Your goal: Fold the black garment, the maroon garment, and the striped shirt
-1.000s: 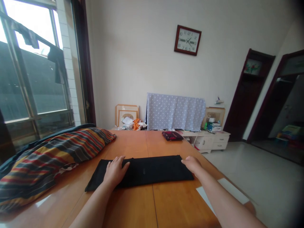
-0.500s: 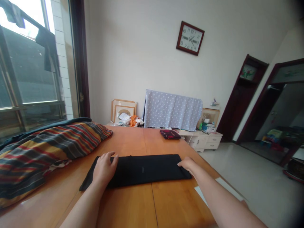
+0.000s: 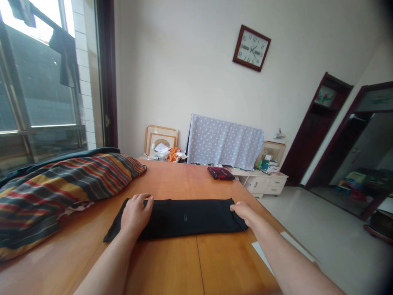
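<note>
A folded black cloth (image 3: pixel 187 219) lies flat across the orange wooden table (image 3: pixel 166 262), its long side crosswise in front of me. My left hand (image 3: pixel 136 214) rests palm down on its left end, fingers reaching the far edge. My right hand (image 3: pixel 242 211) lies on its right end, fingers together near the corner. Neither hand visibly grips the cloth. Both forearms come in from the bottom of the view.
A bulky striped quilt (image 3: pixel 67 192) lies along the table's left side. A dark red folded item (image 3: pixel 221 173) sits at the far end. White paper (image 3: pixel 264 256) shows beyond the right edge, past my right forearm. A white cabinet (image 3: pixel 264 182) stands beyond the table.
My view has tilted and shifted, so the room sits differently in the frame. Both hands remain on the black cloth, which keeps its folded shape.
</note>
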### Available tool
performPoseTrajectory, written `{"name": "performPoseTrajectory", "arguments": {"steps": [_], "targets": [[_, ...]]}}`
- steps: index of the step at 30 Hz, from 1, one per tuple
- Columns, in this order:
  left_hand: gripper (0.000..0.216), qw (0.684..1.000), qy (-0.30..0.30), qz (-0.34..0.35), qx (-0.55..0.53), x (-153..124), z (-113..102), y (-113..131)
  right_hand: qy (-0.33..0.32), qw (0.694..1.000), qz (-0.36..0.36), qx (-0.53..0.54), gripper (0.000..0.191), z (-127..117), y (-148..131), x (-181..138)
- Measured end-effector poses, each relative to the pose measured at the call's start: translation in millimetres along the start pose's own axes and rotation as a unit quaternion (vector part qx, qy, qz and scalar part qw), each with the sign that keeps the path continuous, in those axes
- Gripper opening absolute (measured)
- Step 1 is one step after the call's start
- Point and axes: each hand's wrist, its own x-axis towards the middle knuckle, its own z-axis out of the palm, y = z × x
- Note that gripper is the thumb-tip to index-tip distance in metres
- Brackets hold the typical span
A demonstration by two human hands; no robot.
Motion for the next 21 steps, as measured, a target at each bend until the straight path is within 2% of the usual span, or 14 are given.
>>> {"name": "performPoseTrajectory", "arguments": {"steps": [6, 12, 16, 21], "targets": [[0.042, 1.0, 0.012, -0.001, -0.019, 1, 0, 1, -0.059, 0.995, 0.018, 0.081, 0.012, -14, -19, -4], [0.039, 0.998, 0.025, -0.022, -0.053, 1, -5, 3, -0.133, 0.976, -0.023, 0.169, 0.013, -16, -58, -19], [0.037, 0.995, 0.04, -0.037, -0.082, 0, -8, 4, -0.195, 0.953, -0.057, 0.223, 0.015, 2, -87, -38], [0.035, 0.992, 0.045, -0.045, -0.11, 0, -7, 2, -0.259, 0.931, -0.073, 0.246, 0.021, 40, -108, -58]]}}
